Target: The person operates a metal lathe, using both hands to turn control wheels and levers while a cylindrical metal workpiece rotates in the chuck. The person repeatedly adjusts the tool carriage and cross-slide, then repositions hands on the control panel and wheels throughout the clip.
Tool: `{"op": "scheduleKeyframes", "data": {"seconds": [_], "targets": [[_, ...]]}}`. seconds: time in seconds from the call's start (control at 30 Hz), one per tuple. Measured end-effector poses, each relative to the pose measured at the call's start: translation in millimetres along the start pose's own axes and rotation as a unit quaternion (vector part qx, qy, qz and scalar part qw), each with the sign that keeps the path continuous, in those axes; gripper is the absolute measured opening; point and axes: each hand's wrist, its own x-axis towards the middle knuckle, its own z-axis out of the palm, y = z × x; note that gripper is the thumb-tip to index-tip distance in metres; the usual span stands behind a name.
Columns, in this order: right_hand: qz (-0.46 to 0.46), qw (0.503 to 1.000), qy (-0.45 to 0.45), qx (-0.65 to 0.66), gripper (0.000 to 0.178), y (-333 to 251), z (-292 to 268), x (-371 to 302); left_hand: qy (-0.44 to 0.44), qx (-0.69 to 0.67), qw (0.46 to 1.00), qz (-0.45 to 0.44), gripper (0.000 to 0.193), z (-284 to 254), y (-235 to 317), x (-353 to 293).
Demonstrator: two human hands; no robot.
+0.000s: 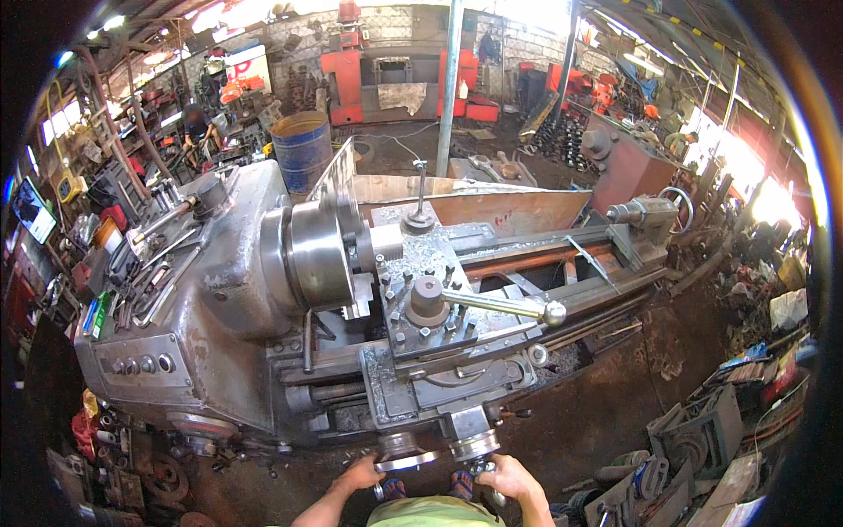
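A large metal lathe (233,290) stretches across the view before me. At the lower middle, my left hand (360,474) is closed on the left edge of the carriage handwheel (406,460). Just to its right, my right hand (509,480) grips the handle of the cross-slide handwheel (474,446); my fingers partly hide that handle. Above them sits the tool post (428,300), with a long ball-ended lever (500,304) pointing right. The big chuck (321,255) holds a short shiny round workpiece (386,241) close to the tool post. Metal chips lie over the carriage.
Loose tools (162,281) crowd the headstock's top. The tailstock (645,215) stands at the bed's right end. Behind the lathe are a blue drum (301,149) and a support post (450,83). Scrap metal (694,448) is piled lower right. Another person (198,132) is at the far left.
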Motion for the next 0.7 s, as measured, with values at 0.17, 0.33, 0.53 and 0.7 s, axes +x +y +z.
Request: {"op": "scheduleKeyframes", "data": {"seconds": [0.17,0.33,0.53,0.7], "targets": [[-0.008,1.0,0.004,-0.001,0.058,0,0,2,-0.035,-0.039,0.998,-0.036,0.069,-11,13,-4],[-0.004,1.0,0.0,0.003,0.058,-2,-3,7,-0.016,0.007,0.999,-0.03,0.071,-19,21,1],[-0.027,1.0,0.009,0.01,0.059,-1,-3,6,-0.033,-0.006,0.999,-0.038,0.072,-18,18,1],[-0.023,1.0,0.006,0.016,0.054,-2,-4,6,-0.01,-0.024,1.0,0.0,0.071,-13,11,4]]}}
